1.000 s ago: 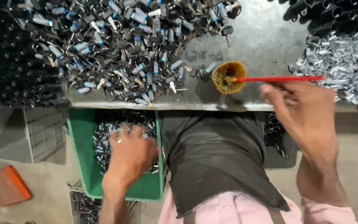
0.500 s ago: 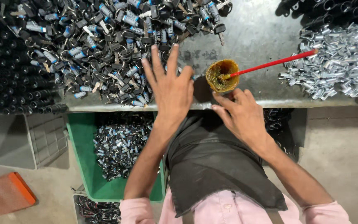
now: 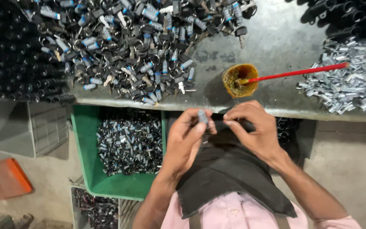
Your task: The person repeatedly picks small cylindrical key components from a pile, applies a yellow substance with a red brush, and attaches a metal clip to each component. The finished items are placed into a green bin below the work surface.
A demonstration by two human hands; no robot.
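My left hand (image 3: pixel 187 135) holds a small silver lock cylinder (image 3: pixel 202 117) upright between thumb and fingers, just below the grey table's front edge (image 3: pixel 276 109). My right hand (image 3: pixel 253 129) is curled close beside it, its fingertips pinching a small dark part that I cannot make out. Both hands hover over the dark cloth (image 3: pixel 229 174) on my lap. A big heap of keys and lock cylinders (image 3: pixel 128 46) covers the table above the hands.
A small cup of yellow grease (image 3: pixel 240 80) with a red stick (image 3: pixel 301 72) stands near the table edge. Shiny metal pieces (image 3: pixel 352 80) lie at right, black tubes (image 3: pixel 9 63) at left. A green bin (image 3: pixel 85 169) of parts sits below the table.
My left hand came down from the heap on the table and now holds a cylinder. My right hand has moved in to meet it above my lap.
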